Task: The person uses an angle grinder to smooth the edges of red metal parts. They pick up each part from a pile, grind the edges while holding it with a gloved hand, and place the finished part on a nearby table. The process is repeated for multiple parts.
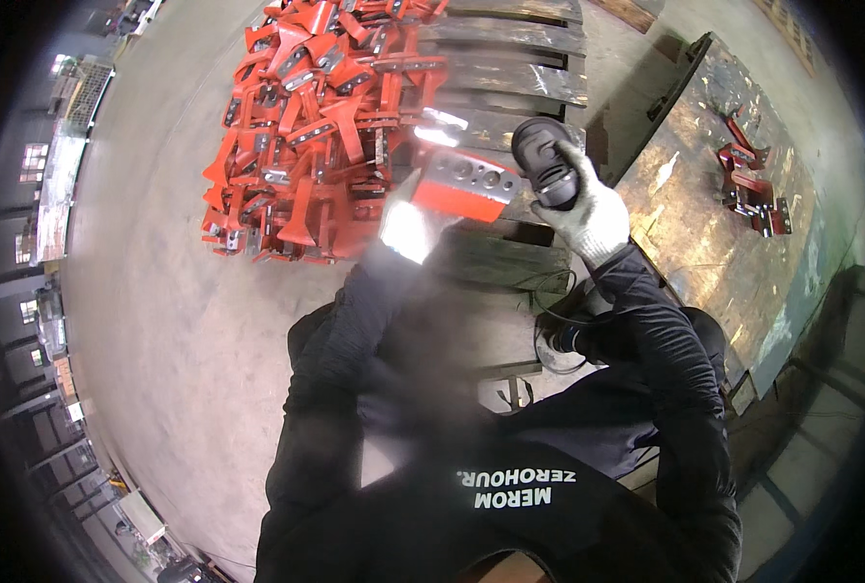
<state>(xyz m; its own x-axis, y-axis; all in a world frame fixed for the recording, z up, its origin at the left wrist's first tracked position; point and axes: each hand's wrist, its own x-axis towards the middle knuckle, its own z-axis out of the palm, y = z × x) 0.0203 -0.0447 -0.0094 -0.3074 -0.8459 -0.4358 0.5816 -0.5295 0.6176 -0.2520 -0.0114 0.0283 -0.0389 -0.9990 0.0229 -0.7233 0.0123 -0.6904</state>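
Observation:
In my gloved left hand (415, 225) is a red metal bracket (466, 185) with a bare, shiny face that has round holes in it. The fingers wrap round its left end, partly hidden behind it. My gloved right hand (593, 214) grips a black power tool (546, 160) with a rounded head, which looks like a grinder. The tool is close to the bracket's right end; whether the two touch I cannot tell. A dark cord (573, 316) hangs below my right hand.
A large heap of red metal brackets (306, 126) covers the left of a dark wooden pallet (510, 83) ahead. At the right stands a worn wooden table (704, 233) with several dark red brackets (753, 185). My bent knees are beneath my arms.

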